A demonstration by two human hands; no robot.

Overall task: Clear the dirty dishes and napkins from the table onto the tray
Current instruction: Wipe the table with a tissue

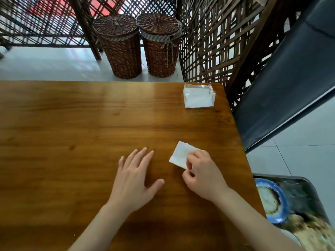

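Note:
A folded white napkin [180,153] lies on the wooden table [72,124] near its right side. My right hand [203,174] pinches the napkin's near corner with curled fingers. My left hand [134,180] rests flat on the table with fingers spread, a little to the left of the napkin and holding nothing. To the right, below the table's edge, stands a dark tray [301,194] with a dirty blue plate [272,200] on it. More food-smeared dishes [315,232] lie at the tray's near end, blurred.
A clear plastic pack of white napkins [198,96] sits at the table's far right corner. Two lidded wicker baskets [137,46] stand on the floor beyond the table, before lattice screens [217,42]. A dark bench back [282,87] runs along the right.

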